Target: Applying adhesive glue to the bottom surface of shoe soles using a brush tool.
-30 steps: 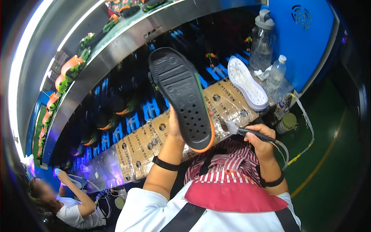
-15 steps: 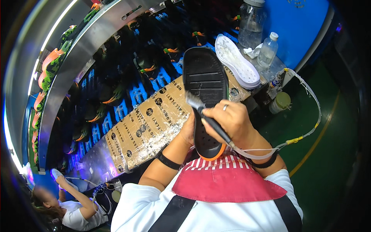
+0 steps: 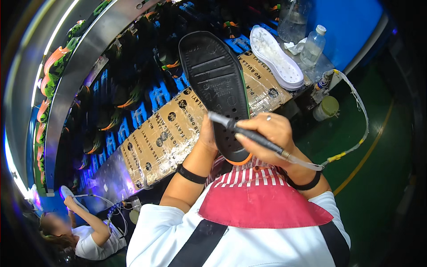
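Observation:
In front of my chest is a black shoe sole point(image 3: 222, 95) with an orange-edged heel toward me and its toe pointing away. My left hand point(image 3: 208, 133) grips it by the left edge, most of its fingers hidden beneath. Closed round the dark handle of a brush point(image 3: 255, 135), my right hand point(image 3: 271, 133) has the pale bristles over the sole's left edge, close to my left hand. I cannot tell if the bristles touch. A clear tube point(image 3: 307, 164) runs from the handle's end.
Cardboard point(image 3: 164, 140) covers the bench. A white sole point(image 3: 278, 60) lies at its far right, beside a clear bottle point(image 3: 312, 46) and a larger jar point(image 3: 293, 20). Shoes sit on blue holders point(image 3: 138, 113) beyond. Another person point(image 3: 89, 231) works at lower left.
The black sole has shifted away from me and left, and tilted slightly. My right hand has brought the brush from its middle down to the left edge.

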`<state>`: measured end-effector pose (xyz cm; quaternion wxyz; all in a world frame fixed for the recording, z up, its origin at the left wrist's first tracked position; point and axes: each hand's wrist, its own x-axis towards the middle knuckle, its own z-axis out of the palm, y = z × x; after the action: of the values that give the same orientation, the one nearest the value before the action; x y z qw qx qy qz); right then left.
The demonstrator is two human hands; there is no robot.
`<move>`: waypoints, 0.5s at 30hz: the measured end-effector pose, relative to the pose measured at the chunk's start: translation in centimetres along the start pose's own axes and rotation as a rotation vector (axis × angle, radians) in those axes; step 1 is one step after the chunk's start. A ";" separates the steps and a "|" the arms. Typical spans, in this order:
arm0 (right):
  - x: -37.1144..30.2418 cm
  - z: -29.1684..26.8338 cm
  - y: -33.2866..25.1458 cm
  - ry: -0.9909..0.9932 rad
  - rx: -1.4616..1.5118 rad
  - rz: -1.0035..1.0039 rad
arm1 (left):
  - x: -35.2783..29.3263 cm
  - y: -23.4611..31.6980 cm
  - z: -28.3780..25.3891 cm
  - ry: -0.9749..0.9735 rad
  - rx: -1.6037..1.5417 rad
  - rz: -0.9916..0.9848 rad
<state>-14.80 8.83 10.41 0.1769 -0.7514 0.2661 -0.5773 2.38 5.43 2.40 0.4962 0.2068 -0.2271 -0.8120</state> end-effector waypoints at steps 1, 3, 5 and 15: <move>-0.2 0.1 0.0 0.041 -0.041 -0.003 | -0.2 0.2 0.1 -0.098 -0.036 -0.003; -0.7 0.6 0.2 0.024 -0.056 -0.007 | 0.5 -0.1 -1.2 -0.144 -0.042 0.001; -1.2 1.5 0.9 0.005 -0.022 -0.004 | 0.9 0.3 1.3 -0.097 -0.026 0.003; -1.9 0.3 -0.2 -0.125 0.323 0.601 | 0.6 2.7 0.4 -0.123 -0.089 0.138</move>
<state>-14.88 10.11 8.93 0.4718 -0.6357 0.3694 -0.4867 3.85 3.90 4.21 0.5448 0.1181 -0.2346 -0.7964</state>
